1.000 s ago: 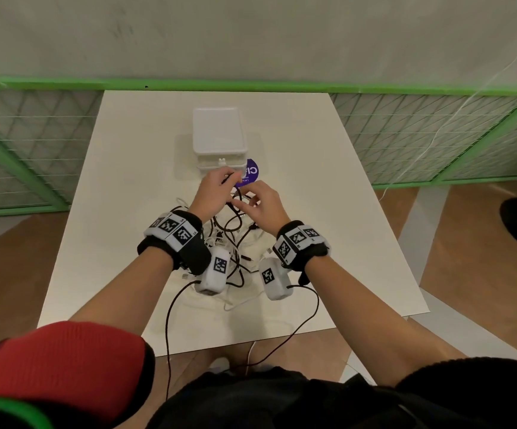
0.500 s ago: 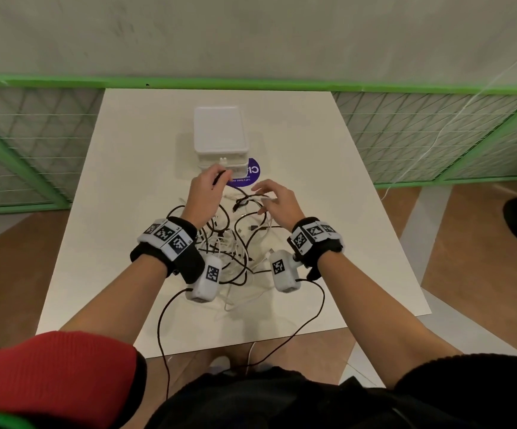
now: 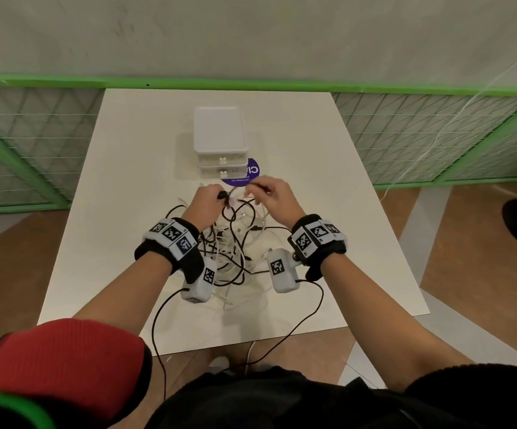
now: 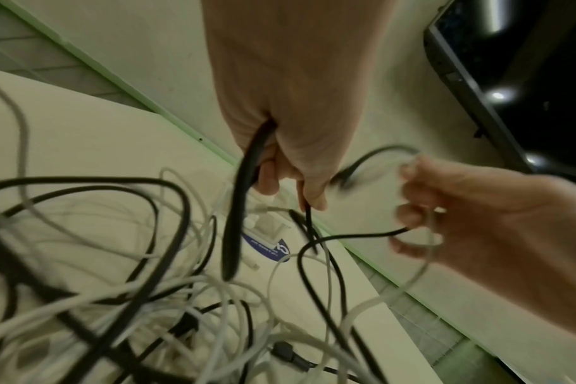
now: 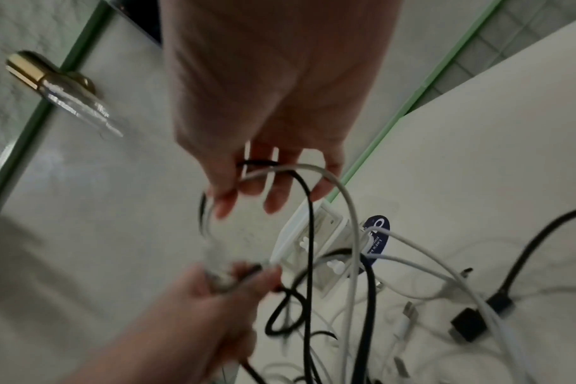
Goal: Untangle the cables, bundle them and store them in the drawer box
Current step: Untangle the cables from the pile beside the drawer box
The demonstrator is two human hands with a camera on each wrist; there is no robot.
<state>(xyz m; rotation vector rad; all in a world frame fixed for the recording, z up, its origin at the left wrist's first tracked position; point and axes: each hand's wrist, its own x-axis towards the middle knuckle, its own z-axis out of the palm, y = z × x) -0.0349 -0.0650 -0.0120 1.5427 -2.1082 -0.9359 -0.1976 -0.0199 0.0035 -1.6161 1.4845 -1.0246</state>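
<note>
So the cables (image 3: 232, 243) are all still in one messy heap on the counter (image 3: 121, 193), right between the person's wrists, black ones and white ones looped through each other. They look light and totally floppy to me, so no weight to worry about, but tug one and I'd bet the whole nest drags along. Best place to take hold is probably near a plug end and feed it back through the loops, not the middle of a strand. Left hand (image 3: 207, 202) has its fingers curled round a thick black cable (image 4: 240, 207) and is also pinching a thinner black one lower down. Right hand (image 3: 274, 196) is only loosely closed, fingers hooked through a loop of white cable (image 5: 313, 172) with a thin black strand running through the same fingers. Both hands are lifted a bit above the heap, close together. The drawer box (image 3: 220, 140) sits just past the hands, on top of a purple sticker (image 3: 252, 176), and it looks shut. Counting: one drawer box with two drawers stacked, two hands, one sticker. Cables, honestly I can't count properly, several black and several white, too knotted to separate by eye
</note>
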